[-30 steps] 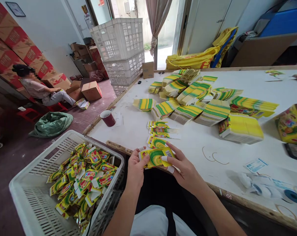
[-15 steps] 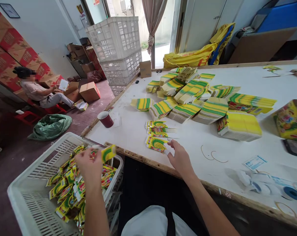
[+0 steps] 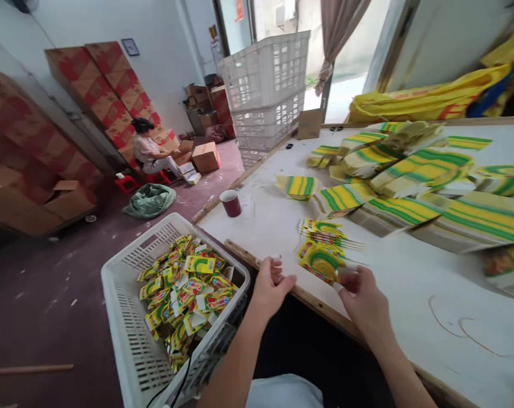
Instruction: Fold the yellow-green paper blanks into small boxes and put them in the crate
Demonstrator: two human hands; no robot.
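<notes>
In the head view my right hand (image 3: 365,297) pinches the near right corner of a flat yellow-and-green printed carton (image 3: 322,262) lying on the table. Just beyond it, several more flat cartons (image 3: 325,229) are fanned out in a small stack. My left hand (image 3: 271,289) is over the table's front edge, left of that carton, with thumb and fingers apart and nothing visible in them. To its left, a white plastic basket (image 3: 123,306) holds a heap of small folded cartons (image 3: 184,294), one lying on top near the middle.
Bundles of flat cartons (image 3: 427,170) cover the table's far side. A dark red mug (image 3: 231,204) stands near the left edge. Rubber bands (image 3: 444,320) lie at right. Beyond are stacked white crates (image 3: 267,79), a green sack (image 3: 150,199) and a seated person (image 3: 152,150).
My left hand has let go of a small carton over the basket and come right to the table edge. My right hand has closed on the flat carton. The view has turned left.
</notes>
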